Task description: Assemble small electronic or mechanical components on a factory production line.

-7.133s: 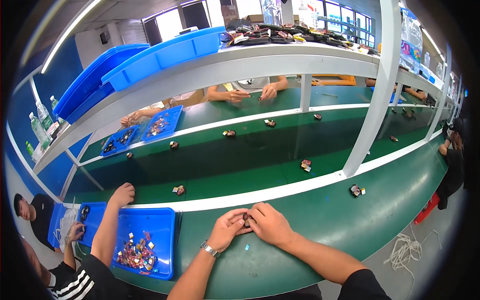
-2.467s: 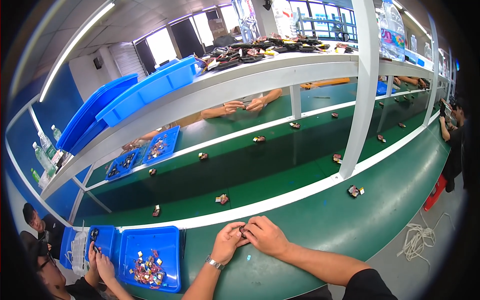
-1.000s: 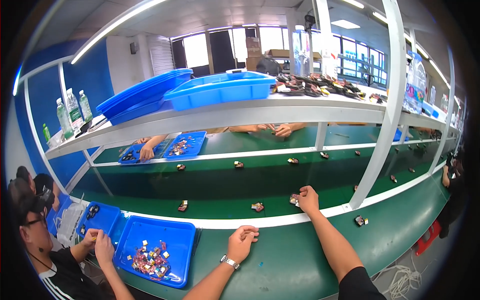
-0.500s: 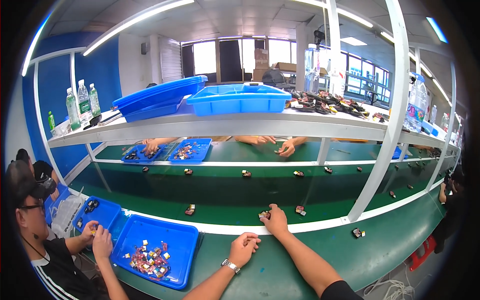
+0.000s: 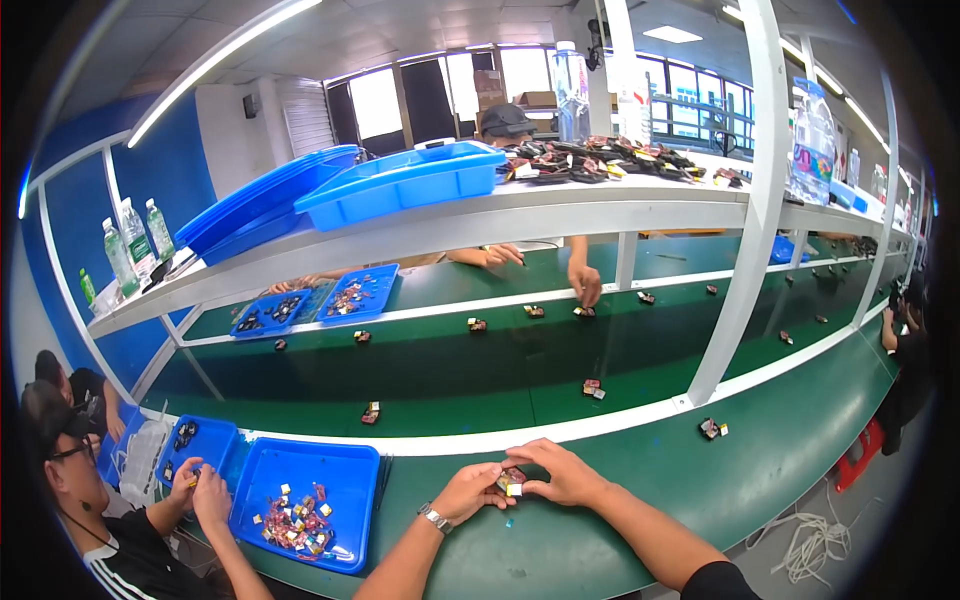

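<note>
Green bench [image 5: 650,490] sits under my fingers [image 5: 541,450], left hand [image 5: 466,494] and right hand [image 5: 570,476] both pinching one little reddish part [image 5: 513,479], blue tray [image 5: 300,464] off left of them.

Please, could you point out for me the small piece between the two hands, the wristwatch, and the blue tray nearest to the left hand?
Small piece [image 5: 514,490]: head view, on its white and yellow block.
Wristwatch [image 5: 435,518]: head view, on its silver metal band.
Blue tray [image 5: 345,472]: head view, on its bare floor.

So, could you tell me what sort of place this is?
Probably a factory assembly line: small parts lie spaced along a green strip, blue trays hold loose pieces, and people work on both sides.
</note>
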The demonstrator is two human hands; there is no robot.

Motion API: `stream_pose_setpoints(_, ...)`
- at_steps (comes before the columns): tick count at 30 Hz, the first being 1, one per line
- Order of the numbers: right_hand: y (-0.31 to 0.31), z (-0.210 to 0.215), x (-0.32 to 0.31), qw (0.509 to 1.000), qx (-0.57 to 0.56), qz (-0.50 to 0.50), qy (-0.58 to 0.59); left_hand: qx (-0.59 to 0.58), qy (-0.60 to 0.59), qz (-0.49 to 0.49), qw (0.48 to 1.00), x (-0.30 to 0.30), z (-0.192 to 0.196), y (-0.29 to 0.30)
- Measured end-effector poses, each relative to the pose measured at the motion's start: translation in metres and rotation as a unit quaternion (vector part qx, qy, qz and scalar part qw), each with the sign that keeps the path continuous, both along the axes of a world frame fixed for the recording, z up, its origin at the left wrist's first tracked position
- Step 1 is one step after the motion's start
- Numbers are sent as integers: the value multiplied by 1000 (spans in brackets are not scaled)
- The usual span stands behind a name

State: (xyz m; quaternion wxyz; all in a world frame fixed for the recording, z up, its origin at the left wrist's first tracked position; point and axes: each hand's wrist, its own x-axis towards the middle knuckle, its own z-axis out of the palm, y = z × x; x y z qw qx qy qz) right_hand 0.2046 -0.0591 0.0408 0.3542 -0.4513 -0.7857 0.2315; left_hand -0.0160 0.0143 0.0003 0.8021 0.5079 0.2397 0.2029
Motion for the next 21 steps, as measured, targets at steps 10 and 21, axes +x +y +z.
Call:
stream_pose_setpoints(10,-3,-18,-25,986,55,-151,44,-3,-14,89,996,13,15,-16)
stream_pose_setpoints(21,5,-18,-26,959,235,-155,-44,-21,-49,106,993,11,7,-12)
